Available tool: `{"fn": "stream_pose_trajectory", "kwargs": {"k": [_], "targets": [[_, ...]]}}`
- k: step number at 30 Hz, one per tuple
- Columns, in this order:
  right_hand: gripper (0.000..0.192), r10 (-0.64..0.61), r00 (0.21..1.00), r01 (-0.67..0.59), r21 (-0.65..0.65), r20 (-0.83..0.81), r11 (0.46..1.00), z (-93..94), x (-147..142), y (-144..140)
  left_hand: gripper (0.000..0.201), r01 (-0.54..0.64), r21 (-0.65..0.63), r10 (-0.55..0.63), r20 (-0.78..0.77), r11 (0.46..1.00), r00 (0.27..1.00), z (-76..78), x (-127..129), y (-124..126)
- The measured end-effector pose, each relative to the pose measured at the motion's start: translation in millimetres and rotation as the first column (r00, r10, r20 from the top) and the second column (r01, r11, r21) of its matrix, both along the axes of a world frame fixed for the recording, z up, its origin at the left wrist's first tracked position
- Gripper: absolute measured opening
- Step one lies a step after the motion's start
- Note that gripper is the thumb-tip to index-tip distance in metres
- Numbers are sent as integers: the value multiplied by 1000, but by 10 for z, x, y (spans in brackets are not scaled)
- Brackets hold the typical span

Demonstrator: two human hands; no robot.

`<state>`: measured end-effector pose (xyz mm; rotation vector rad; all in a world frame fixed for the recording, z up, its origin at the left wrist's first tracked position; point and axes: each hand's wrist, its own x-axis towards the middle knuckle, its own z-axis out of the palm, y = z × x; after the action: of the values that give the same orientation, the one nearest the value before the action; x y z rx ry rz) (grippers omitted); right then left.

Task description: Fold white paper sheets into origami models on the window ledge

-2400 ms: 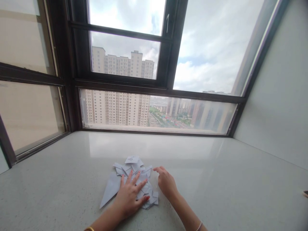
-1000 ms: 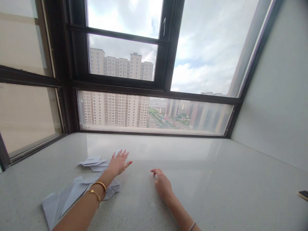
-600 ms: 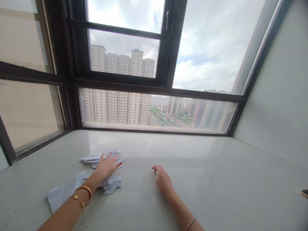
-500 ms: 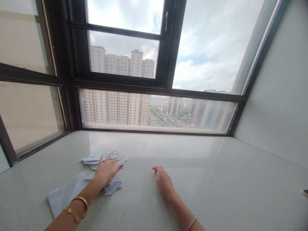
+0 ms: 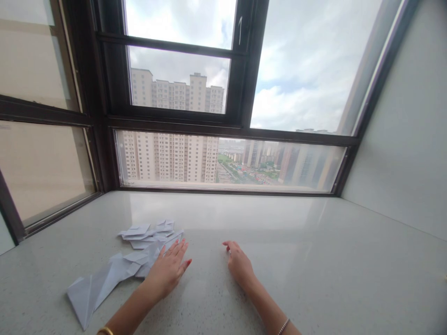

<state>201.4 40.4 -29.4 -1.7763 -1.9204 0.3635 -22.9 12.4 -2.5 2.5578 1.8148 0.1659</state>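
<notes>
Covering the right edge of a heap of folded white papers [image 5: 138, 257], the person's left hand [image 5: 168, 269] lies palm down, its fingers slightly parted and its thumb held out; whether it presses on the paper cannot be told. A gold bracelet [image 5: 105, 331] circles that wrist. Well apart to its right, the right hand [image 5: 240, 264] curls loosely, knuckles up, its palm hidden, so its grasp cannot be told; a beaded bracelet [image 5: 283, 326] rings its wrist. The heap spreads leftward over the pale, speckled window sill [image 5: 307, 260], smaller pieces overlapping at the far end, larger pointed folds nearer the person. Behind stand a dark window frame [image 5: 181, 122] and, outside, tall buildings [image 5: 171, 156].
</notes>
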Motion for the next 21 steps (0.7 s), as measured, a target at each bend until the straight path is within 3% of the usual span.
{"fn": "stream_pose_trajectory", "kwargs": {"k": [8,15,21], "targets": [[39,22,999,-23,35,32,999,-37,-2,-1,48,168,53,-174,126,984,977,-340,61,100],[32,144,988,-151,194,53,969,43,-128,-52,47,220,79,-229,141,972,963,-267,52,29],[45,394,919,-395,60,28,917,-54,-198,-88,50,324,37,-326,153,945,933,-295,153,-48]]}}
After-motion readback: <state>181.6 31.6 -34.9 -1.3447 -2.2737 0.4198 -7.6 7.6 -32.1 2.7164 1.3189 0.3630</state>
